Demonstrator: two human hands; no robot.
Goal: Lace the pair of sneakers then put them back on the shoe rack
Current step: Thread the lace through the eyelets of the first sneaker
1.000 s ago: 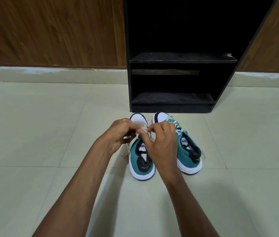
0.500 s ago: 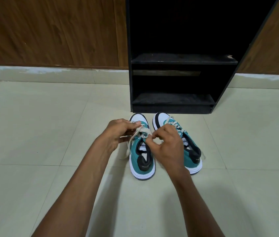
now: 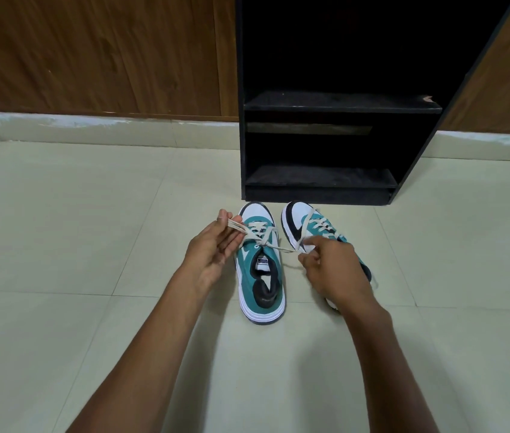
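Two teal, white and black sneakers stand side by side on the floor, toes toward the rack. The left sneaker (image 3: 261,276) has a cream lace (image 3: 260,235) crossing its eyelets. My left hand (image 3: 216,248) pinches a loop of that lace to the shoe's left. My right hand (image 3: 330,267) pinches the lace's other part on the right, pulled taut across the gap. The right sneaker (image 3: 307,223) is laced and partly hidden behind my right hand. The black shoe rack (image 3: 319,179) stands just beyond the toes, its two shelves bare.
Pale floor tiles (image 3: 75,245) spread all around the shoes. A wood-panelled wall (image 3: 91,54) with a pale skirting strip runs behind the rack on both sides.
My hands were together over the left sneaker's tongue. They have moved apart, left hand leftward and right hand rightward, drawing the lace out tight across the shoe.
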